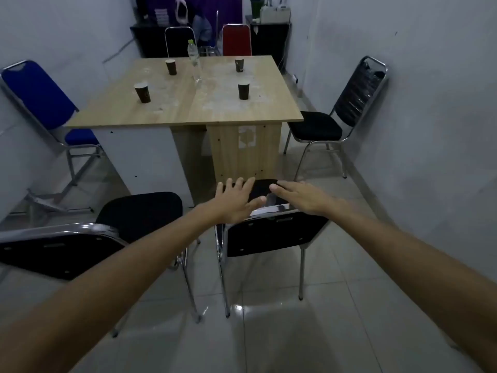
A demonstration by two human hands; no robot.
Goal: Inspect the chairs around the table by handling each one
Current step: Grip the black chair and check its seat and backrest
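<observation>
A black chair with a chrome frame (pixel 271 232) stands right in front of me, its back toward me. My left hand (pixel 236 197) and my right hand (pixel 304 196) are stretched out over the top of its backrest, fingers straight and spread; whether they touch the rail I cannot tell. A second black chair (pixel 88 246) stands to its left. A blue chair (pixel 40 95) is at the table's left side, a black one (pixel 336 119) at the right, and a red chair (pixel 236 40) and a dark chair (pixel 178 41) at the far end.
The wooden table (pixel 188 103) carries several dark paper cups (pixel 142 92) and a clear plastic bottle (pixel 195 61). Walls close in on both sides. Dark cabinets (pixel 271 39) stand at the far end. Tiled floor (pixel 269 332) lies below me.
</observation>
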